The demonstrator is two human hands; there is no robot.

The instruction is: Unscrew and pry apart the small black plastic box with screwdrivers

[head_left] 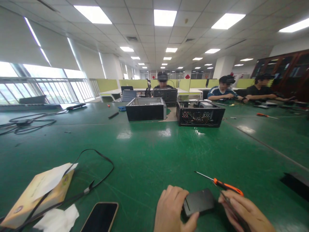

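Note:
A small flat black device (199,201) lies on the green table (149,154) near the front edge. My left hand (172,209) grips its left end, fingers curled over the top and thumb underneath. My right hand (245,214) is at the device's right end, its fingers closed round a thin dark tool that I cannot make out. An orange-handled screwdriver (225,185) lies on the table just behind my right hand, its tip pointing left.
A phone (100,217), a tan box (38,191) with white paper and a black cable (96,167) lie at the lower left. Two open computer cases (146,109) (200,112) stand mid-table. Three people sit at the far side. A dark slot (295,183) sits at the right.

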